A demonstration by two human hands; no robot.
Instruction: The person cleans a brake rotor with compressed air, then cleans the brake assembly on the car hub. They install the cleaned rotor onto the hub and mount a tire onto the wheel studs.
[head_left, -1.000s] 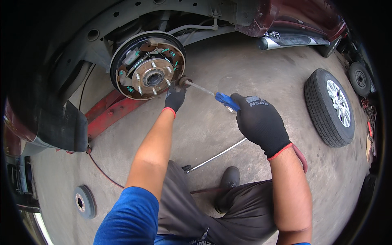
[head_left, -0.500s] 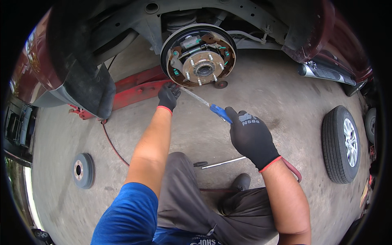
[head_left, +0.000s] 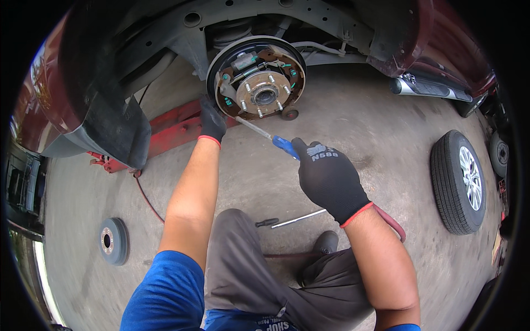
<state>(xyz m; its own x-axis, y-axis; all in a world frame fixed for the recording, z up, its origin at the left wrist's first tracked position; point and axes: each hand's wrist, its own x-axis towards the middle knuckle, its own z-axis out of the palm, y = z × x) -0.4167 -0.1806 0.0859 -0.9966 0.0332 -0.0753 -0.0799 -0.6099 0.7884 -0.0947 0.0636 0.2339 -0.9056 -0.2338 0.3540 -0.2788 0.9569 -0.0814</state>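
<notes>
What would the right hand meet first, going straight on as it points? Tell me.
Led by the blue tool, the right hand would likely meet the brake assembly first, at its lower left; depth is unclear.

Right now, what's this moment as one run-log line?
left hand: beside brake assembly, lower left | right hand: gripping blue tool, tip near brake assembly | floor: brake drum, wheel

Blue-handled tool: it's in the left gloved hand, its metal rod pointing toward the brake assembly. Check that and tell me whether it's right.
Wrong hand: the head view shows the blue-handled tool in the right gloved hand, not the left gloved hand. Its metal rod does point toward the brake assembly.
</notes>
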